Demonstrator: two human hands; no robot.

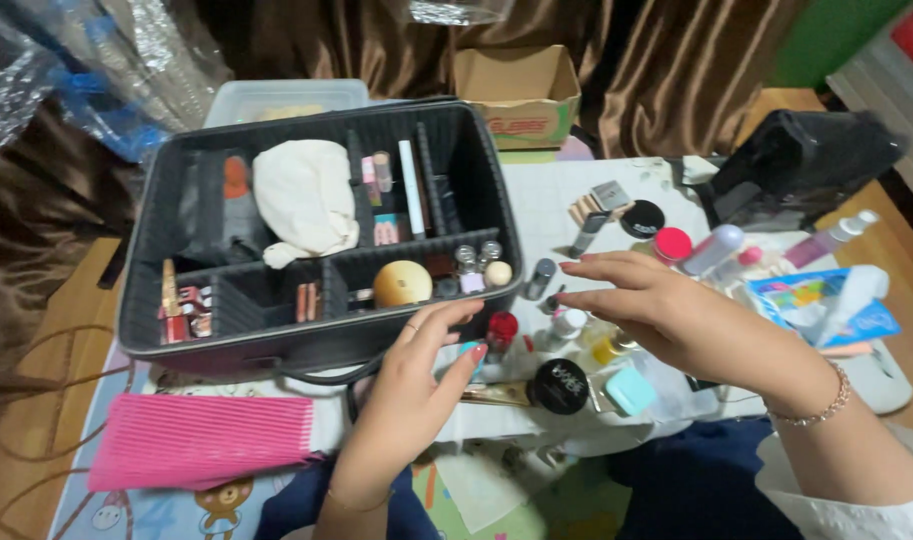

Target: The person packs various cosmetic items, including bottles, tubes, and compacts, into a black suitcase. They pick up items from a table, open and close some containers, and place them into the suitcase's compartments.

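My left hand (416, 375) hovers beside the front wall of an open black organizer case (306, 345), fingers spread over a small teal item (473, 349) and a red-capped bottle (501, 328). My right hand (666, 315) reaches left over a cluster of small cosmetic bottles, fingers extended and apart, tips near a silver tube (541, 277). Neither hand clearly grips anything. A round black compact (561, 386) lies between the two hands. Inside the case are a white cloth pouch (304, 198), a yellow ball-shaped item (402, 283) and several small cosmetics.
A pink ribbed pad (201, 440) lies at the front left. A cardboard box (521, 95) and a clear plastic bin (276, 98) stand behind the case. A black bag (801, 165) sits back right, with spray bottles (716, 248) and a blue packet (811, 300) nearby.
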